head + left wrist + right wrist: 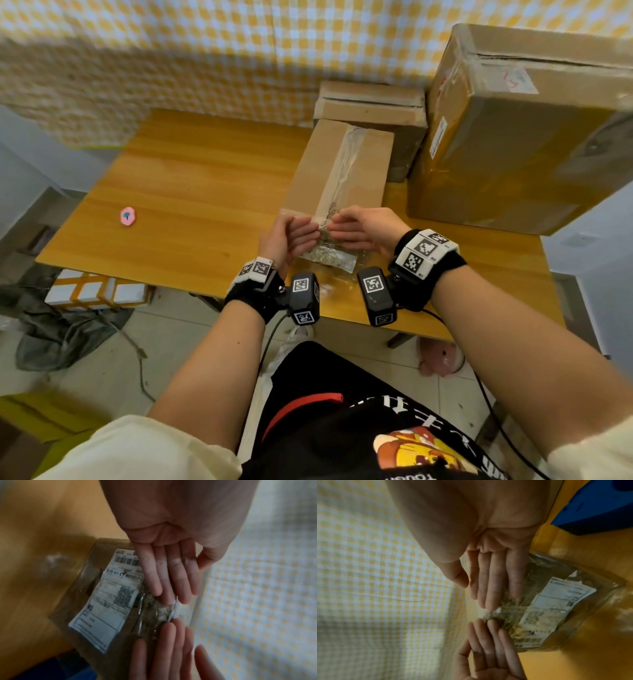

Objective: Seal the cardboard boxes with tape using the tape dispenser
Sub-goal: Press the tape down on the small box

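Both hands, left (287,236) and right (359,228), press straight fingers (173,573) flat on the box (339,178) end at the table (191,192) near edge. Bare wood lies open to the left, boxes (513,137) crowd right. Checked cloth (205,51) behind. Blue dispenser (597,507) beside the right wrist.

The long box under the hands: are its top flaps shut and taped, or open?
Shut and taped. The long box lies flat, flaps closed, a clear tape strip along its seam; left hand and right hand press its near end.
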